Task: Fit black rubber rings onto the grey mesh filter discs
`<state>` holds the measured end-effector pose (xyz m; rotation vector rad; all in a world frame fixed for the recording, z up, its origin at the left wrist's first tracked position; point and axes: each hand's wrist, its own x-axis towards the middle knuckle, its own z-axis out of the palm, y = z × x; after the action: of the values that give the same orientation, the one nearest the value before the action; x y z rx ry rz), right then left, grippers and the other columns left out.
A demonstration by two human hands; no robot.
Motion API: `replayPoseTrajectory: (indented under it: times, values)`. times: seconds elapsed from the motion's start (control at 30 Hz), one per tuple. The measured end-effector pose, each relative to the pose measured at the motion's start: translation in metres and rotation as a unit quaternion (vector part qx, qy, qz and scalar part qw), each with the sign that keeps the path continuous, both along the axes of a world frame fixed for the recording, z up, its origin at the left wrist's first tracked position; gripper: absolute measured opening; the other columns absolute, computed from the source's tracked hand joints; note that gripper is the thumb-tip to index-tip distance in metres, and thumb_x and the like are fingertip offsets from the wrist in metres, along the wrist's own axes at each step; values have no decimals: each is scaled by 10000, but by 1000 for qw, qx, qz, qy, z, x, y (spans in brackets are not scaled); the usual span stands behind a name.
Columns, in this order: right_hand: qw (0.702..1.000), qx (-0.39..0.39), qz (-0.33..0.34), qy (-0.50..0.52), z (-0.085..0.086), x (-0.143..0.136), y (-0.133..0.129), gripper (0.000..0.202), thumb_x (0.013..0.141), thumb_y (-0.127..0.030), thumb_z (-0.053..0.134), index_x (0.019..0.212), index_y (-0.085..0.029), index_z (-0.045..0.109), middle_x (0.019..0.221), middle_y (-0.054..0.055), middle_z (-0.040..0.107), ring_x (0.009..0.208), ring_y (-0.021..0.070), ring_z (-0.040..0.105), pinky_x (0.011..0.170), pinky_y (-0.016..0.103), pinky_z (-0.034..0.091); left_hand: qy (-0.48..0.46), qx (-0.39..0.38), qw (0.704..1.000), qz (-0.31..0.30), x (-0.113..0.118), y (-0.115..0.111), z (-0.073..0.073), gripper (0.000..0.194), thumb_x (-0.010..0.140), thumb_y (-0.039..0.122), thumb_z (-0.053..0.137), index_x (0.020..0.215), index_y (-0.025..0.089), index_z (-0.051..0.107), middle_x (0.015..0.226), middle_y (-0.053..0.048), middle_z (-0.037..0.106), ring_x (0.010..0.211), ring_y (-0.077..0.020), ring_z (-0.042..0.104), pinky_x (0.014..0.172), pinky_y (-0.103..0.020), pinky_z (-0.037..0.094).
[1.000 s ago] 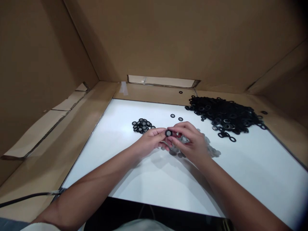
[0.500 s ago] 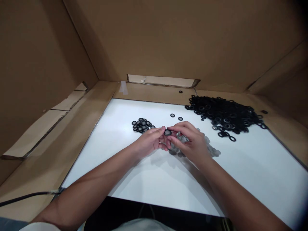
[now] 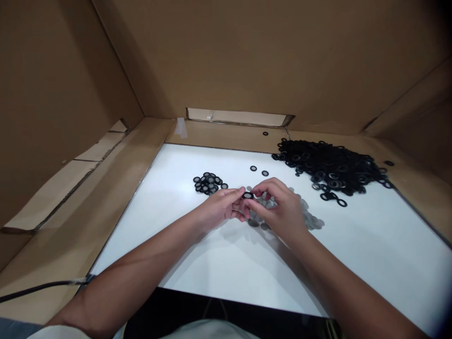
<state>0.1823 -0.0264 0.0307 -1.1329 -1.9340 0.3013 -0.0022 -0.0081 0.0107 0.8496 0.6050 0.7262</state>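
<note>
Between my two hands is a black rubber ring with a grey mesh disc [image 3: 248,195] in its middle. My left hand [image 3: 228,203] pinches its left edge, thumb on top. The thumb and forefinger of my right hand [image 3: 278,200] close on its right side. Under and behind my right hand spreads a pile of loose grey discs [image 3: 312,221], partly hidden by the fingers. Left of the hands lies a heap of black rings with grey centres [image 3: 208,182]. Farther back are two more such rings [image 3: 253,168], apart from each other.
A large pile of black rubber rings [image 3: 328,165] covers the back right of the white board [image 3: 141,240]. One stray ring [image 3: 265,133] lies on the cardboard behind. Cardboard walls [image 3: 247,56] enclose the back and sides. A black cable [image 3: 42,285] enters at left.
The ring has turned a little between my fingers, so its face shows more fully. My right fingers have bent and shifted slightly along its edge.
</note>
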Motion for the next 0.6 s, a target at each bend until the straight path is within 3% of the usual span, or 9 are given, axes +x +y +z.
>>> replayPoseTrajectory:
  times: [0.2, 0.37, 0.6]
  values:
    - [1000, -11, 21, -12, -1, 0, 0, 177, 871, -234, 729, 1037, -247, 669, 941, 33, 673, 808, 182, 637, 681, 323, 522, 17, 23, 999, 19, -1, -1, 6, 379, 908, 488, 644, 808, 126, 694, 697, -56, 641, 656, -133, 603, 634, -272, 465]
    - [1000, 13, 4, -11, 0, -1, 2, 176, 859, -225, 736, 1022, -244, 671, 918, 35, 657, 786, 184, 638, 650, 314, 526, 38, 43, 996, 66, -3, -1, 12, 246, 838, 375, 740, 845, 135, 687, 794, -44, 636, 703, -119, 576, 609, -246, 480]
    - [999, 22, 28, -27, -4, 0, 2, 204, 868, -187, 720, 1045, -250, 642, 917, 24, 641, 803, 178, 634, 662, 308, 515, 47, 68, 994, 78, -3, 1, 7, 201, 822, 315, 753, 886, 135, 689, 831, -39, 647, 698, -108, 588, 616, -240, 485]
